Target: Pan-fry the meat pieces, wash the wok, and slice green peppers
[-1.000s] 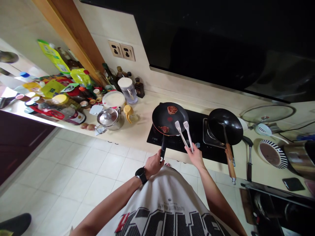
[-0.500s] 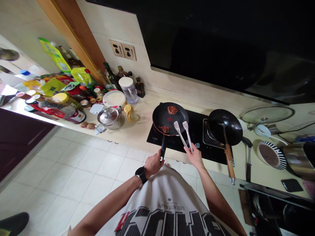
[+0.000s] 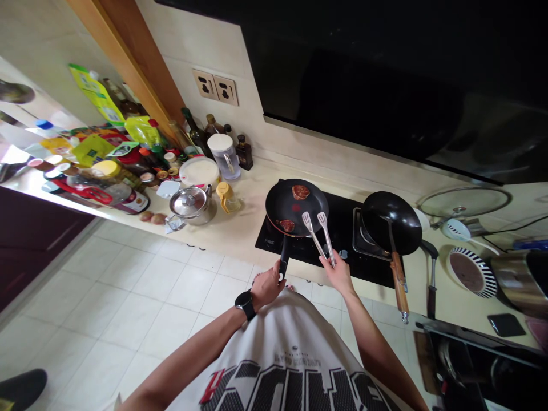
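Observation:
My left hand is wrapped round the black handle of a frying pan, which sits on the left side of the black cooktop. Two browned pieces of meat lie in it: one piece of meat near the far rim, a second piece of meat near the handle. In my right hand is a pair of metal tongs. Their slotted tips are spread apart over the pan's near right edge, with nothing between them.
Right of the pan stands a black wok with a ladle and wooden handle reaching over the counter edge. A spatula and a striped bowl lie further right. To the left are a steel pot, an oil bottle and a pitcher.
Hardly anything differs. The view has shifted very slightly; both hands, the pan, the tongs and the meat keep their places.

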A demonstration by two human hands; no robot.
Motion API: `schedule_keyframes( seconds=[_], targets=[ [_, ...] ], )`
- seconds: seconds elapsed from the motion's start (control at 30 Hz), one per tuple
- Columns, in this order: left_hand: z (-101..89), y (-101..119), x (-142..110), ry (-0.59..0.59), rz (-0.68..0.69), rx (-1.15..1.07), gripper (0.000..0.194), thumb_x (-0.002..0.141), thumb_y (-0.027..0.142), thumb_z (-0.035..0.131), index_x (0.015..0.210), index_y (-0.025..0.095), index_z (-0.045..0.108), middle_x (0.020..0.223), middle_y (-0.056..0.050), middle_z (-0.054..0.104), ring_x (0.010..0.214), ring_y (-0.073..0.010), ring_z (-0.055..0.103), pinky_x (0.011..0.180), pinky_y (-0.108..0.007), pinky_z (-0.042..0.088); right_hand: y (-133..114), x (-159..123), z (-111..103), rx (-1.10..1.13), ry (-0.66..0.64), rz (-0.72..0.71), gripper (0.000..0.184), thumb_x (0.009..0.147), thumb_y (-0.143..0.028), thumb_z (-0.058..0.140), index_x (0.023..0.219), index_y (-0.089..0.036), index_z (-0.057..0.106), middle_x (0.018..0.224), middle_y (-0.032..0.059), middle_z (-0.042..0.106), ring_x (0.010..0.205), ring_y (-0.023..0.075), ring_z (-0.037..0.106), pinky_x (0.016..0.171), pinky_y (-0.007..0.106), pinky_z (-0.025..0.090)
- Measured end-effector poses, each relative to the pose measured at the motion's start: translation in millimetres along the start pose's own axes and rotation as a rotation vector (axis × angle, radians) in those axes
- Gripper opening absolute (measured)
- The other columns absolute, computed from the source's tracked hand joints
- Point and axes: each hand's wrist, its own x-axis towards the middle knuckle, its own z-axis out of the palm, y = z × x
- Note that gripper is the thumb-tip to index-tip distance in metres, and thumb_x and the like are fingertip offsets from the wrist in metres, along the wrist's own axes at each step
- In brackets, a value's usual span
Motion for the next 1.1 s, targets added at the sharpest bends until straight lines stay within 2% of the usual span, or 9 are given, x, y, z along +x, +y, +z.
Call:
schedule_keyframes(
  seconds=[0.37, 0.83, 0.97, 1.1],
  targets=[
    [1.2, -1, 1, 0.0, 0.011, -0.01, 0.064, 0.097, 0.032, 0.051, 0.154, 0.02, 0.024, 0.113, -0.011, 0.073, 0.102, -0.0262, 0.071, 0.083, -0.033, 0.049, 4, -1, 3, 0.013, 0.001, -0.004, 0.05, 0.084, -0.07, 0.058, 0.095, -0.021, 0.062, 0.068, -0.0038, 0.058, 0.05, 0.0128, 0.051, 0.053, 0.025, 0.042],
    [-0.5, 1, 0, -0.004, 0.009, -0.012, 0.063, 0.096, 0.031, 0.051, 0.152, 0.02, 0.025, 0.114, -0.01, 0.073, 0.103, -0.0263, 0.071, 0.082, -0.034, 0.049, 5, 0, 5, -0.016, -0.004, -0.003, 0.049, 0.086, -0.069, 0.057, 0.096, -0.021, 0.062, 0.071, -0.002, 0.061, 0.05, 0.0134, 0.053, 0.054, 0.025, 0.043],
    [-2.4, 1, -1, -0.012, 0.0, -0.012, 0.062, 0.096, 0.032, 0.053, 0.15, 0.02, 0.027, 0.114, -0.01, 0.073, 0.104, -0.0265, 0.071, 0.083, -0.034, 0.05, 5, 9, -2, -0.152, -0.011, -0.061, 0.05, 0.091, -0.065, 0.052, 0.107, -0.019, 0.063, 0.075, 0.0004, 0.065, 0.055, 0.0151, 0.057, 0.057, 0.026, 0.044],
    [-10.4, 3, 8, -0.006, 0.013, 0.0, 0.048, 0.096, 0.033, 0.053, 0.138, 0.017, 0.038, 0.113, -0.013, 0.073, 0.103, -0.0277, 0.071, 0.081, -0.033, 0.05, -15, 47, -22, -0.569, 0.042, -0.154, 0.053, 0.098, -0.048, 0.052, 0.138, -0.013, 0.051, 0.09, 0.0086, 0.069, 0.074, 0.0213, 0.067, 0.066, 0.029, 0.047]
  ],
)
